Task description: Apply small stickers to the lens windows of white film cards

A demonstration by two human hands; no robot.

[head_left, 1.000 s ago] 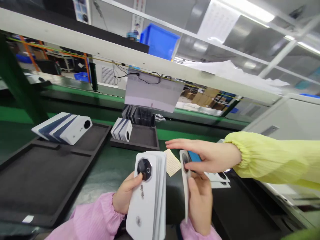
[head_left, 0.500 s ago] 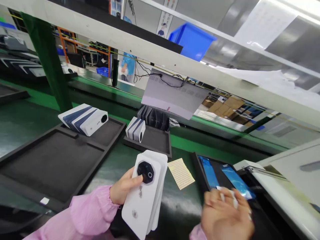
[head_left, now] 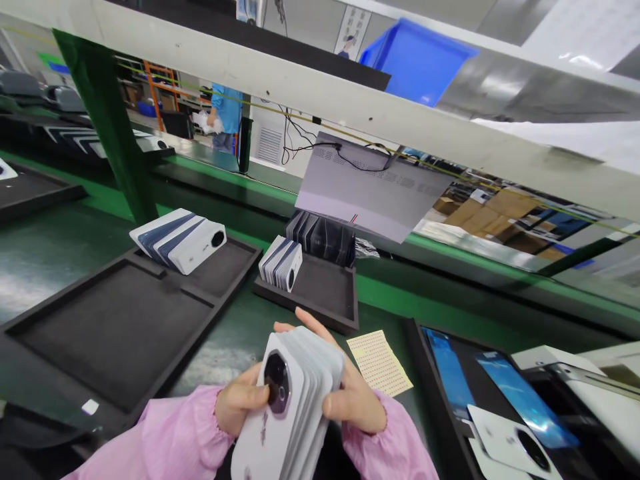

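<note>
A stack of white phone back panels [head_left: 280,420], each with a dark round camera area near the top, is held upright in front of me. My left hand [head_left: 243,400] is closed on the stack's left side, its thumb on the camera area. From the right, my right hand [head_left: 353,393] grips the same stack, thumb on the near side and fingers stretched behind the top. At the lower right, a loose white panel [head_left: 505,437] lies in a black tray [head_left: 425,373] beside blue film strips [head_left: 515,393].
A large black tray [head_left: 170,370] at the left bears fanned white and blue panels [head_left: 187,243]. Behind my hands, a smaller tray [head_left: 325,287] holds more panels. A yellow sticker sheet [head_left: 380,363] lies on the green bench. A shelf beam [head_left: 300,87] crosses overhead; a person [head_left: 226,113] stands beyond.
My right hand has moved left from the right-hand tray onto the stack. The stack now looks thicker. White panels now show in the right tray, and the view has shifted.
</note>
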